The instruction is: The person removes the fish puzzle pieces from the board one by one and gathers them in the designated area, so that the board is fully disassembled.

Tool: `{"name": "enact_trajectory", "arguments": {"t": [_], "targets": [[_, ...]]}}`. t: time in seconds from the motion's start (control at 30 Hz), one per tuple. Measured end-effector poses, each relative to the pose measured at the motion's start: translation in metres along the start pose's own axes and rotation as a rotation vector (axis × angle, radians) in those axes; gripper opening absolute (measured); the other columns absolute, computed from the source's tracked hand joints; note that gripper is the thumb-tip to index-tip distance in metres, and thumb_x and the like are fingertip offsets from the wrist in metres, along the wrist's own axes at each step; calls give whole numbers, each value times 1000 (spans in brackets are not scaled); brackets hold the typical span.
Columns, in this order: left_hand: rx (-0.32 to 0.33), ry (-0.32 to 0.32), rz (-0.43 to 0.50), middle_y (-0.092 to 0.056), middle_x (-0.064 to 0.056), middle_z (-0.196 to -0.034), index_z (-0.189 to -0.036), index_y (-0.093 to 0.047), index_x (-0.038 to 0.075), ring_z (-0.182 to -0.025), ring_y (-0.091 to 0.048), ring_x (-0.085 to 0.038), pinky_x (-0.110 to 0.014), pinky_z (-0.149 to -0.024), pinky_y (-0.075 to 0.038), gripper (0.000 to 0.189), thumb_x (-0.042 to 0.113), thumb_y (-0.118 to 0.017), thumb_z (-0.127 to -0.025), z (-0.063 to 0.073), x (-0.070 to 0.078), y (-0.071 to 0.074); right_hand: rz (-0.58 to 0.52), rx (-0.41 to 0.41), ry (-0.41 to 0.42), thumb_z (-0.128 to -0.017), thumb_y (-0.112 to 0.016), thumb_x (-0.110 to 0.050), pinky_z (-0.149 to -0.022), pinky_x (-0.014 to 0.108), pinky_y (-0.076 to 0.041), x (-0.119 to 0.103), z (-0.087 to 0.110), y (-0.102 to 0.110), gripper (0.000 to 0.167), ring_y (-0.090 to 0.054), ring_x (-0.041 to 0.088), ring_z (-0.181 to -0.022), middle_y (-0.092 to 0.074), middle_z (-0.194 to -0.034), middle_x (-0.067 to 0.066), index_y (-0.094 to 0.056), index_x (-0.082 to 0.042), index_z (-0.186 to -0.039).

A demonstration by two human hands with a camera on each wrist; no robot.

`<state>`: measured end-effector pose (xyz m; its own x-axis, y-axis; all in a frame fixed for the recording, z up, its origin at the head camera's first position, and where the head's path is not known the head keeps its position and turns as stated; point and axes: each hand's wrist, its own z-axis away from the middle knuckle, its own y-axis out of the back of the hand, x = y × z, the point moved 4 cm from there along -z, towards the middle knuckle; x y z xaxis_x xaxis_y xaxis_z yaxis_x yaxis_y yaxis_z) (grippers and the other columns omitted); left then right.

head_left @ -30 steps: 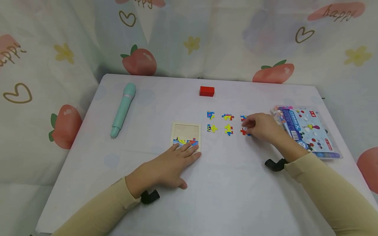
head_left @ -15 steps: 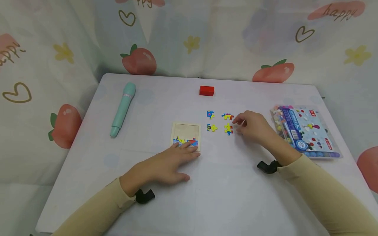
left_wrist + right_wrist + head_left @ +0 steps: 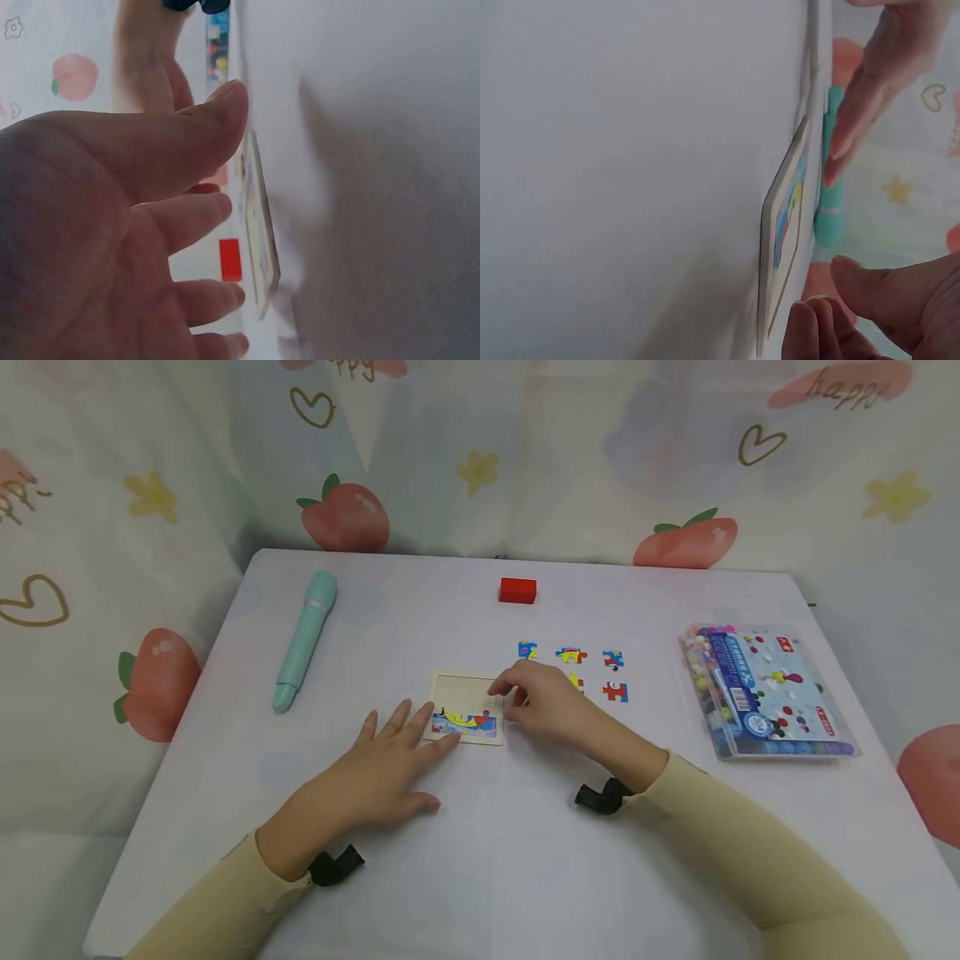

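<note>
A small square wooden puzzle tray [image 3: 467, 683] lies on the table, its lower part filled with blue, yellow and red pieces [image 3: 463, 723]. My left hand [image 3: 375, 777] is spread palm down, fingertips at the tray's left and lower edges. My right hand [image 3: 551, 702] has loosely bent fingers at the tray's right edge. In the right wrist view its thumb [image 3: 862, 289] stands apart from the fingers and no piece shows between them. Loose puzzle pieces lie to the right: a top row [image 3: 572, 656] and a red-and-blue piece [image 3: 615, 692] below. The right hand covers part of the lower row.
A mint-green stick-shaped thing [image 3: 305, 639] lies at the back left. Near the back edge sits a red block [image 3: 517, 591]. On the right is a clear plastic case [image 3: 772, 693] of coloured beads. A patterned cloth [image 3: 555, 460] hangs behind the table.
My right hand has moved left from the right-hand loose pieces to the tray, uncovering those pieces. My left hand has slid left, showing more of the pieces in the tray.
</note>
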<state>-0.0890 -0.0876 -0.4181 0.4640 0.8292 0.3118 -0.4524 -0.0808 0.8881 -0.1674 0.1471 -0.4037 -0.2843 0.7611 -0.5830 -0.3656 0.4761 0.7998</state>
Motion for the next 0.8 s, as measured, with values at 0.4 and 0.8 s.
{"name": "enact_trajectory", "arguments": {"t": [0.4, 0.8], "targets": [[-5, -19, 18, -15, -10, -183, -167, -38, 41, -168, -7, -49, -83, -124, -14, 83, 56, -77, -95, 5, -9, -3, -186, -69, 4, -96, -76, -3, -85, 26, -58, -35, -25, -42, 36, -67, 16, -100, -75, -125, 0, -76, -15, -130], [-21, -18, 10, -16, -10, -182, -167, -39, 41, -167, -10, -50, -83, -123, -21, 85, 50, -81, -93, 4, -11, -2, -76, -111, -50, -90, -82, -7, -99, 37, -57, -44, -33, -54, 36, -64, 19, -107, -70, -115, 4, -78, -11, -126]]}}
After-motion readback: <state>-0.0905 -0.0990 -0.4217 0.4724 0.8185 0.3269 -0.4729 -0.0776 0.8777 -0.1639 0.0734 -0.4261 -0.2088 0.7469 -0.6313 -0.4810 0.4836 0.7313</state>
